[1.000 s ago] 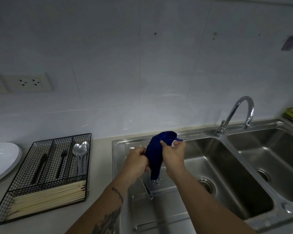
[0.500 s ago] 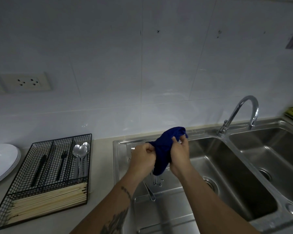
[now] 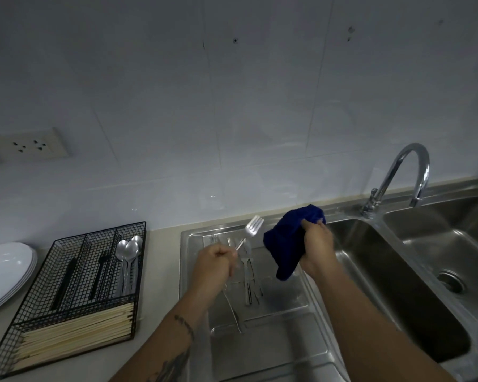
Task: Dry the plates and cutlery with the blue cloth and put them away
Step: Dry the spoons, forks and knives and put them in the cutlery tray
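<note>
A stainless drainboard (image 3: 273, 326) is set into a pale table (image 3: 160, 271) below a white tiled wall (image 3: 232, 106). Above the drainboard, the left hand (image 3: 215, 261) has its grip closed around the handle of a fork (image 3: 253, 230), tines up and tilted right. Just right of the fork, the right hand (image 3: 316, 248) clutches the bunched blue cloth (image 3: 287, 238), apart from the fork. More cutlery (image 3: 247, 271) lies on the drainboard beneath. Left of the drainboard sits a black wire organizer (image 3: 75, 296) holding spoons (image 3: 126, 252) and chopsticks (image 3: 78, 332); farther left, stacked white plates (image 3: 6, 268). Right of the drainboard are two sink basins (image 3: 375, 271) and a curved tap (image 3: 409, 166). A wall socket (image 3: 29, 146) sits above the organizer.
</note>
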